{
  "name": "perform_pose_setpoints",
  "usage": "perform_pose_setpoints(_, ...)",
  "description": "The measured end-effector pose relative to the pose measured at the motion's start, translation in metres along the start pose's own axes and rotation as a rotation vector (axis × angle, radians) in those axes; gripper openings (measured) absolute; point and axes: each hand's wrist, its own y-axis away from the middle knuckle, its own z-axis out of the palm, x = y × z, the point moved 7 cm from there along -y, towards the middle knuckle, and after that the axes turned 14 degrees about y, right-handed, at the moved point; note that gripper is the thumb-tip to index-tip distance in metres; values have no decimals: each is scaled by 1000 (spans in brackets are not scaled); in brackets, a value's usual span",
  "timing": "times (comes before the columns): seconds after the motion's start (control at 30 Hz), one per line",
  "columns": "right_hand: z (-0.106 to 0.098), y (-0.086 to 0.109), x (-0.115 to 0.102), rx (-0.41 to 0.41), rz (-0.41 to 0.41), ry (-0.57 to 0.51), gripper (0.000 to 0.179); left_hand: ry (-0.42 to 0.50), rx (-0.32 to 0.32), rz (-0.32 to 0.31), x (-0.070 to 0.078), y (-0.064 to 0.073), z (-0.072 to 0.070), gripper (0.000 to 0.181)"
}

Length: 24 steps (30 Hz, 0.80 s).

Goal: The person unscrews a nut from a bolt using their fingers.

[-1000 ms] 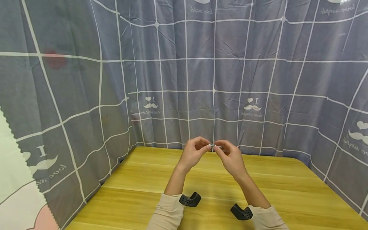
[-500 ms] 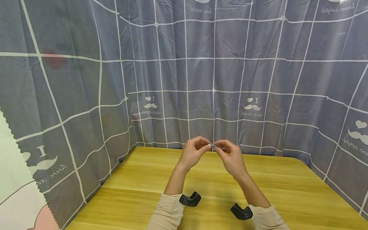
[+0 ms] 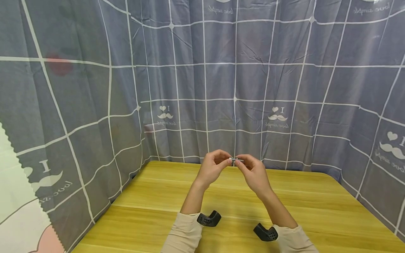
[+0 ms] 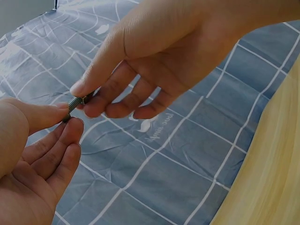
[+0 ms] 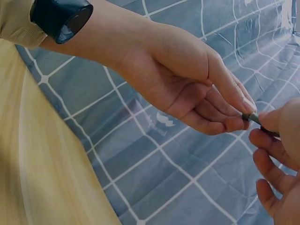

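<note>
A small metal bolt (image 4: 74,103) with a coarse thread is held in the air between both hands, above the table's far edge. My left hand (image 3: 212,169) pinches one end between thumb and fingertips. From the other side, my right hand (image 3: 255,174) pinches the bolt with thumb and forefinger. In the left wrist view the thread shows between the two thumbs; a dark piece by the right fingertips is too covered to identify. The right wrist view shows only a short stretch of the bolt (image 5: 253,117), with the fingertips hiding both ends.
Below the hands lies a yellow wood-grain table (image 3: 152,196). A grey-blue curtain (image 3: 221,84) with white grid lines hangs behind it and along both sides. Black wrist cameras sit at the cuffs, and a pale cloth (image 3: 19,207) hangs at the left.
The right thumb and fingers shifted slightly outward along the bolt half a second ago and are now back closer to the left fingertips. The left hand stays nearly still.
</note>
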Motion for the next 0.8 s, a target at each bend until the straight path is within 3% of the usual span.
perform_pose_setpoints(0.3, -6, 0, -7, 60, -73, -50, 14, -39, -5, 0, -1, -1, 0, 10)
perform_pose_setpoints(0.63, 0, -1, 2, 8, 8, 29, 23, 0, 1, -1, -1, 0, 0, 11)
perform_pose_setpoints(0.8, 0, 0, 1, 20, -24, 10, 19, -4, -2, -4, -1, 0, 0, 10)
